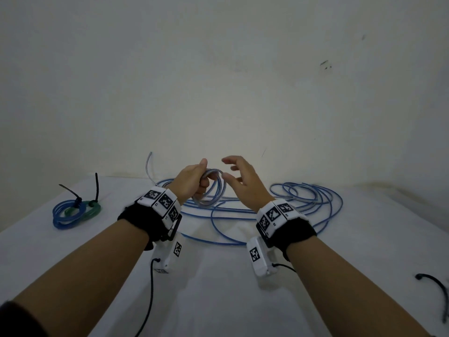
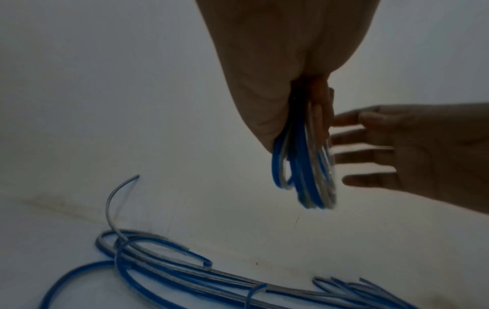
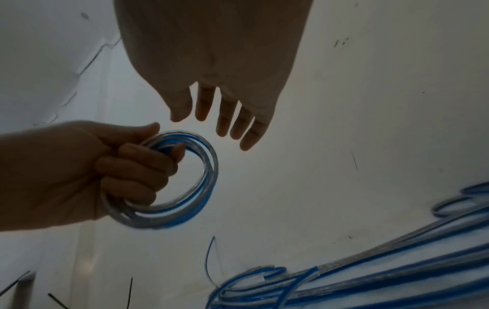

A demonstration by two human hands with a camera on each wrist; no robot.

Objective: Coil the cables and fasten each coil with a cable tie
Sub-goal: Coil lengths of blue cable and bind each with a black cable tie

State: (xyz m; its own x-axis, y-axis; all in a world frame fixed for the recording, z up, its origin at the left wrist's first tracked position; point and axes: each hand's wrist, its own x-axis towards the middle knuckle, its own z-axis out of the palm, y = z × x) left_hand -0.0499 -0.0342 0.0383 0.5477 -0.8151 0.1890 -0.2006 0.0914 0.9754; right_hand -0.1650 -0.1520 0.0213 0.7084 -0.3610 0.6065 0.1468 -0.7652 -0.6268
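My left hand (image 1: 198, 180) grips a small coil of blue and clear cable (image 1: 213, 190) held above the table; the coil (image 3: 185, 179) is a round ring in the right wrist view and hangs edge-on (image 2: 309, 167) from the fist in the left wrist view. Just right of the coil, my right hand (image 1: 237, 175) has spread, straight fingers (image 3: 227, 119) and holds nothing. Loose blue cable (image 1: 303, 203) lies in loops on the white table behind and to the right of both hands.
Two tied coils, blue (image 1: 65, 215) and green (image 1: 91, 207), lie at the far left with black cable ties (image 1: 96, 186) sticking up. A loose black cable tie (image 1: 435, 288) lies near the right edge. A white wall (image 1: 218, 81) stands behind the table (image 1: 218, 300).
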